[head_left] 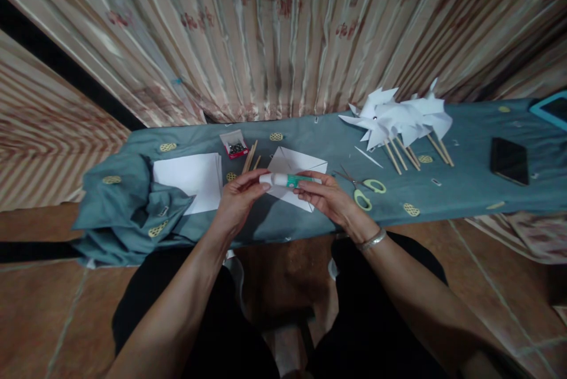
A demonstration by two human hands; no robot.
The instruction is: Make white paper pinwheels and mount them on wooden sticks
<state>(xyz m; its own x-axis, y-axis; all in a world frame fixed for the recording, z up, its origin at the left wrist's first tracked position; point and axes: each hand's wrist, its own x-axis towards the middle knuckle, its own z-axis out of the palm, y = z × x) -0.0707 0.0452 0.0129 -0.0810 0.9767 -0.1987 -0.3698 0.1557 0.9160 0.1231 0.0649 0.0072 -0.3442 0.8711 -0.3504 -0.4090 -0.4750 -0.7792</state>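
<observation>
A white and green glue stick lies crosswise between my two hands, above the table. My left hand pinches its white end, which looks like the cap. Around the green end my right hand is closed, fingers and thumb on the tube. Just below the glue stick lies a white paper square with crease lines, partly hidden by my hands. Close by on the right are scissors with light green handles, blades slightly apart. Wooden sticks and a small red and white box of metal pins sit to the left.
Paper pinwheels on wooden sticks are heaped at the back right, near a thin paper strip. White sheets lie left, partly under bunched cloth. A dark phone and a blue-edged device rest far right.
</observation>
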